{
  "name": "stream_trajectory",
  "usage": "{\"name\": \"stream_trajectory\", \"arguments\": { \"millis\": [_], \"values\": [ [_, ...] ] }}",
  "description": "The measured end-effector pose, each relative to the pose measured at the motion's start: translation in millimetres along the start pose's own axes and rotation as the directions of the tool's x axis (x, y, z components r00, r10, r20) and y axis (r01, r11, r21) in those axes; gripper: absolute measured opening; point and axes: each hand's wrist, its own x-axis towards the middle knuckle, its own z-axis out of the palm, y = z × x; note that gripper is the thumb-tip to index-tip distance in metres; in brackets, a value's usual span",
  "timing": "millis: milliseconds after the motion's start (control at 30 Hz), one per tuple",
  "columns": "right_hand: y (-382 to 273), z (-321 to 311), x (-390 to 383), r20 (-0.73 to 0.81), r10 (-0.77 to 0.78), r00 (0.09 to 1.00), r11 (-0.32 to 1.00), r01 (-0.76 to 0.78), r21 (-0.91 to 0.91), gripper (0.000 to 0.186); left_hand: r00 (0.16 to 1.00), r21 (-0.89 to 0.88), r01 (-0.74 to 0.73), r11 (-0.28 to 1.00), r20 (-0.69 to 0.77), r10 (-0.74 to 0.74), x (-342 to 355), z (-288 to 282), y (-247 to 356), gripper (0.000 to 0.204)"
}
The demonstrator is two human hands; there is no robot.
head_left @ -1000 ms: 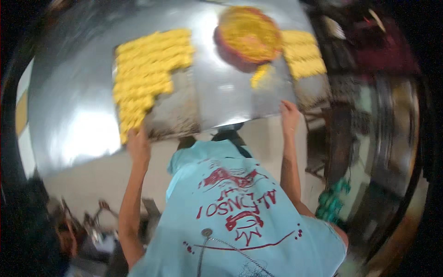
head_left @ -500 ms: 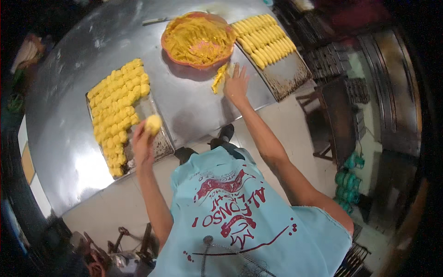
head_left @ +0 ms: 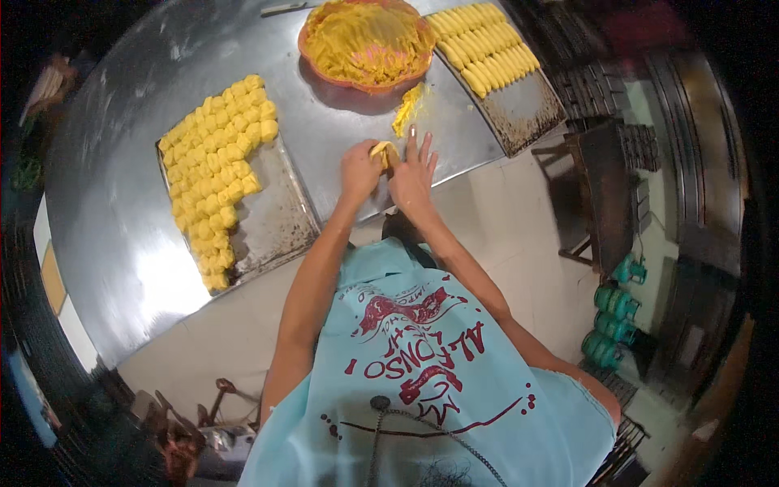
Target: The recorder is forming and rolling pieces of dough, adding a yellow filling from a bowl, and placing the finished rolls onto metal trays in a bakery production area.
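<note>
My left hand (head_left: 362, 172) is closed around a piece of yellow dough (head_left: 383, 151) above the near edge of the metal table. Right beside it, my right hand (head_left: 412, 180) has its thumb side against the dough, while its other fingers stretch out apart. Just beyond my fingers, a smear of yellow filling (head_left: 406, 110) lies on the tabletop. An orange bowl (head_left: 303, 50) of yellow filling (head_left: 357, 40) stands farther off. To the left, rows of yellow dough balls (head_left: 213, 158) cover part of a baking tray (head_left: 280, 203).
At the far right of the metal table (head_left: 122, 178), another baking tray (head_left: 526, 114) bears rows of long yellow dough rolls (head_left: 483, 47). A flat-bladed tool (head_left: 282, 10) lies left of the bowl. Green gas cylinders (head_left: 610, 316) and a dark wooden stand (head_left: 602, 195) are on the right.
My left hand has carried the dough from the left tray to the right, meeting my right hand. The right hand has drawn back from the filling smear toward me.
</note>
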Motion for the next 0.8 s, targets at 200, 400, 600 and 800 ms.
{"name": "stream_trajectory", "arguments": {
  "millis": [200, 400, 600, 800],
  "values": [
    [15, 3, -10, -0.094, 0.29, 0.952, 0.957, -0.288, 0.039, 0.052, 0.982, 0.264, -0.176, 0.949, -0.015, 0.186, -14, -10, 9, 0.033],
    [11, 13, -4, -0.124, 0.223, 0.967, 0.971, -0.231, -0.058, 0.05, 0.971, 0.257, -0.24, 0.936, 0.058, 0.233, 4, -15, -2, 0.026],
    [16, 55, -4, -0.183, 0.053, 0.982, 0.994, -0.069, -0.081, 0.047, 0.947, 0.194, -0.304, 0.933, -0.046, 0.318, 1, -13, -6, 0.021],
    [0, 30, -1, -0.112, 0.024, 0.993, 0.999, -0.028, -0.034, 0.042, 0.985, 0.279, -0.165, 0.946, -0.006, 0.174, -3, -30, -10, 0.02]
  ]
}}
